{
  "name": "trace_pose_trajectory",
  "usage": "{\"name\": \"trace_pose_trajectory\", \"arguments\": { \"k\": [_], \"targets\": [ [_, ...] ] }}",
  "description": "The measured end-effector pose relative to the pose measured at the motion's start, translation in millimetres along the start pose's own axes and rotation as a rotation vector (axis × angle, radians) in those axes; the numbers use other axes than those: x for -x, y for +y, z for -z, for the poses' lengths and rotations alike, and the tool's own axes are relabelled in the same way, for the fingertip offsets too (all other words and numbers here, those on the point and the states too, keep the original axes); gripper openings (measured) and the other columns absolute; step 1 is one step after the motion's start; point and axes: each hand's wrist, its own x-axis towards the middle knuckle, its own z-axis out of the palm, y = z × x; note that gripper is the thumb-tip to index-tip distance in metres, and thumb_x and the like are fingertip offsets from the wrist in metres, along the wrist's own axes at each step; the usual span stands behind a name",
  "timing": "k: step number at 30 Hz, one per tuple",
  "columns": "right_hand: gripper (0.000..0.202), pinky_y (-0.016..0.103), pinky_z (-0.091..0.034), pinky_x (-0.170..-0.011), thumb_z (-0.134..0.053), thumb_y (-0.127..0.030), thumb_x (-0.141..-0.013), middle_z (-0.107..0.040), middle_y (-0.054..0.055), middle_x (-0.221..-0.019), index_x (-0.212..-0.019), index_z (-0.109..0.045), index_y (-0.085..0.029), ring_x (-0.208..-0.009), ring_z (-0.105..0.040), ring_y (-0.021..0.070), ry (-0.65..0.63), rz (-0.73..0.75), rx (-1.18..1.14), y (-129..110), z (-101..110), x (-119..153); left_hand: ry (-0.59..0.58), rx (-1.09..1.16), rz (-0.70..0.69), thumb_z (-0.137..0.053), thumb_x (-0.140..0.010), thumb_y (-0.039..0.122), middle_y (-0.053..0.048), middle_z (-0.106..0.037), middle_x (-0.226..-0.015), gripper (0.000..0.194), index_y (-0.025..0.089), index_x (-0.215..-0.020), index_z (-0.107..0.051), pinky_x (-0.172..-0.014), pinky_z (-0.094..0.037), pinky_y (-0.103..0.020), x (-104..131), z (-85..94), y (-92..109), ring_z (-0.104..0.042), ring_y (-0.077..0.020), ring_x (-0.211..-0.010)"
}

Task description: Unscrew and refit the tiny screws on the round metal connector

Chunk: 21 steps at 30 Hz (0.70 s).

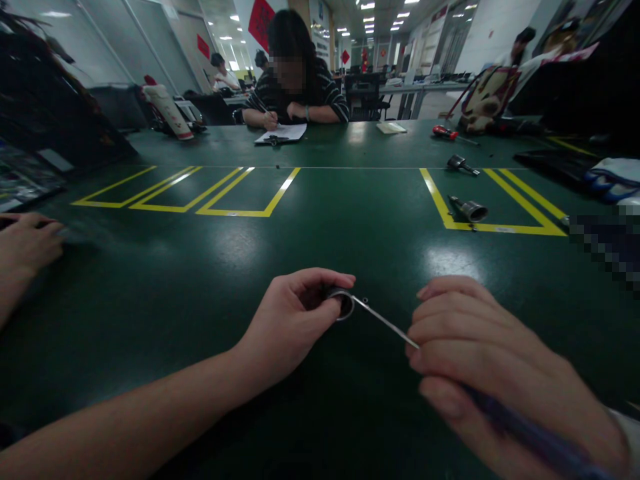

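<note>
My left hand (295,320) grips a round metal socket part (345,304) between thumb and fingers, its open end facing me. My right hand (480,347) is wrapped round the dark handle of a screwdriver (387,323). The thin metal shaft points up and left, and its tip meets the right rim of the socket part. A tiny ring-like piece (365,301) shows beside the tip; whether it touches the shaft I cannot tell. Both hands are above the green table (330,233).
Two metal socket pieces (473,210) (461,163) lie at the right, near yellow tape. Behind them is a red screwdriver (445,133). Across the table a person (295,80) writes on a clipboard (283,135). Another person's hand (30,247) rests at the left edge.
</note>
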Motion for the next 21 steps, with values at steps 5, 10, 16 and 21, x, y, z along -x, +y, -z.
{"name": "trace_pose_trajectory", "arguments": {
  "k": [5, 10, 16, 21],
  "targets": [
    [0.028, 0.035, -0.047, -0.082, -0.053, -0.031, -0.087, -0.056, -0.004, -0.056, -0.062, -0.058, -0.020, -0.055, -0.054, 0.0113, 0.236, -0.687, -0.449, 25.8, -1.2, 1.2, -0.010, -0.013, 0.054, -0.064, -0.073, 0.015, -0.002, -0.069, -0.103, 0.019, 0.020, -0.091, -0.067, -0.079, -0.052, -0.029, 1.3, 4.4, 2.7, -0.066, -0.0174, -0.090],
    [0.030, 0.031, -0.046, -0.072, -0.059, -0.036, -0.082, -0.052, -0.005, -0.050, -0.057, -0.055, -0.020, -0.051, -0.050, 0.0107, 0.234, -0.971, -0.677, 44.7, -7.4, -0.4, -0.022, 0.034, 0.147, -0.064, -0.072, 0.013, -0.001, -0.071, -0.092, 0.029, 0.022, -0.100, -0.064, -0.078, -0.051, -0.028, 2.6, 4.1, 8.1, -0.065, -0.0162, -0.088],
    [0.029, 0.029, -0.043, -0.068, -0.058, -0.040, -0.083, -0.054, -0.004, -0.053, -0.062, -0.057, -0.020, -0.058, -0.053, 0.0121, 0.181, -0.968, -0.612, 45.2, -9.9, 3.3, 0.016, 0.128, 0.151, -0.066, -0.068, 0.008, -0.002, -0.069, -0.100, 0.029, 0.017, -0.095, -0.060, -0.081, -0.051, -0.027, 0.5, 0.3, 9.9, -0.065, -0.0149, -0.087],
    [0.030, 0.029, -0.042, -0.061, -0.053, -0.044, -0.085, -0.056, -0.002, -0.057, -0.067, -0.057, -0.020, -0.058, -0.053, 0.0134, 0.079, -0.926, -0.423, 41.8, -6.7, 2.3, -0.003, 0.125, 0.159, -0.067, -0.069, 0.007, -0.002, -0.069, -0.101, 0.028, 0.017, -0.094, -0.061, -0.080, -0.050, -0.025, 1.4, 0.3, 12.0, -0.064, -0.0137, -0.090]
  ]
}}
